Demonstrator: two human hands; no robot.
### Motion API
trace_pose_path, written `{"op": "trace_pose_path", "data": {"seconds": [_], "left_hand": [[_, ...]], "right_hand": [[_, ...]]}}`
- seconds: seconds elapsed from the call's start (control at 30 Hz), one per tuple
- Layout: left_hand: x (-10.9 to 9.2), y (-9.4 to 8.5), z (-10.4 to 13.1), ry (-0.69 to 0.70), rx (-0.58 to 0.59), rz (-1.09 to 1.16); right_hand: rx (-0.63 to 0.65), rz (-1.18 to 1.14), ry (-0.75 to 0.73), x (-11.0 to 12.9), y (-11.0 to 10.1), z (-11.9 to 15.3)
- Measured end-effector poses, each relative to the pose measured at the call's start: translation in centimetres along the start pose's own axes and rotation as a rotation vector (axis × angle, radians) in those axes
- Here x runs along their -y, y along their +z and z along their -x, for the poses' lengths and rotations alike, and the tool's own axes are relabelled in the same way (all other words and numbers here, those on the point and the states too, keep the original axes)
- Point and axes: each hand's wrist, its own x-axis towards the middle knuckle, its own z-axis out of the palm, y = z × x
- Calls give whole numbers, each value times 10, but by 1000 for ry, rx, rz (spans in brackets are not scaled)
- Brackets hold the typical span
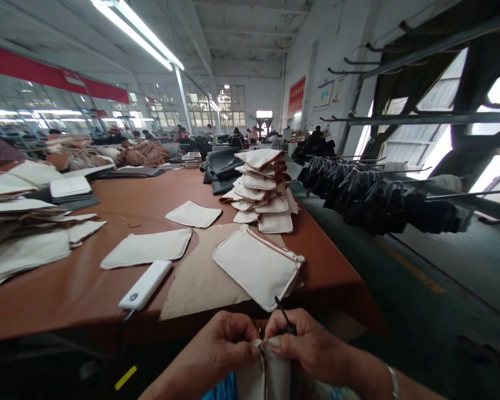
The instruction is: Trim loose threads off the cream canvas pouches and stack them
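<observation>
Low in the head view, my left hand [229,341] and my right hand [306,344] meet with fingertips pinched. Between them they grip the edge of a cream fabric pouch [278,378] with a brown seam, held in front of the table. Tucked in my right hand, a thin dark tool [280,305] points up and left; its kind is unclear. Just past my hands a cream zipped pouch [254,261] with brown trim lies on the table's near edge. Its lower corner reaches close to my fingers.
On the brown-covered table [120,211] lie two cream pieces [148,248], a white power bank [145,284] with a cable, and brown paper [200,272]. A stack of pouches [262,189] stands behind. More pieces [29,253] pile up left. Racks of dark items [370,194] hang right.
</observation>
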Motion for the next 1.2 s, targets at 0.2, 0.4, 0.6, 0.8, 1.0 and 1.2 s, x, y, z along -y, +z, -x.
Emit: {"op": "trace_pose_path", "data": {"seconds": [0.2,0.4,0.6,0.8,1.0,1.2], "left_hand": [[0,7,-3,-74,-98,-109],[8,6,-8,-55,-109,-193],[9,9,-9,-27,-55,-7],[8,9,-14,-32,-80,-87],[16,10,-18,-52,-132,-198],[19,24,-14,62,-255,-428]], "right_hand": [[-90,142,-14,9,7,1],[-183,296,43,20,13,-2],[-172,47,274,11,9,-5],[-195,323,-13,14,7,-2],[-219,444,-8,13,7,0],[-247,504,-151,7,7,1]]}}
